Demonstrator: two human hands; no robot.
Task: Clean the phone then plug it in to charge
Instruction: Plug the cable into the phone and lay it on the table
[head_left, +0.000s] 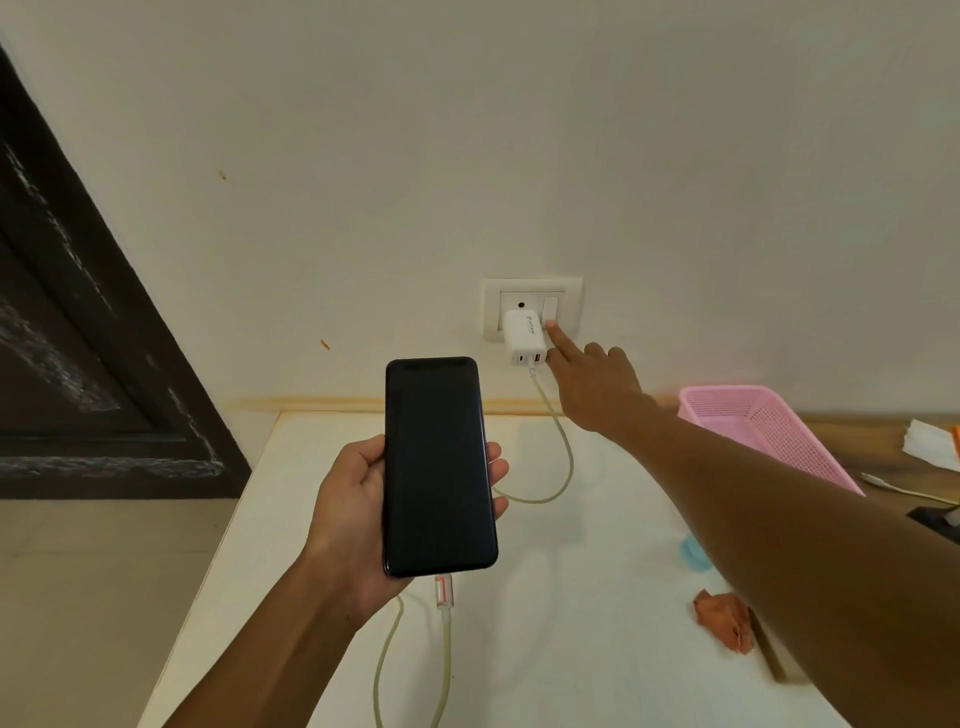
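You hold the phone (439, 465) above the white table (571, 597), long axis running near to far, dark screen up, cable (444, 613) plugged into its near end. Your left hand (358, 514) wraps round its sides. Your right hand (592, 387) extends one finger, apparently touching the wall switch (550, 310) beside the white charger (523, 336). A pink basket (769, 431) sits far right.

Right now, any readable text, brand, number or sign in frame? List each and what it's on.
Charger: one line of dark print on its top face by the wall switch, too small and blurred to read.
Phone: screen dark, no text.
Wall socket plate, pink basket, table: no text visible.
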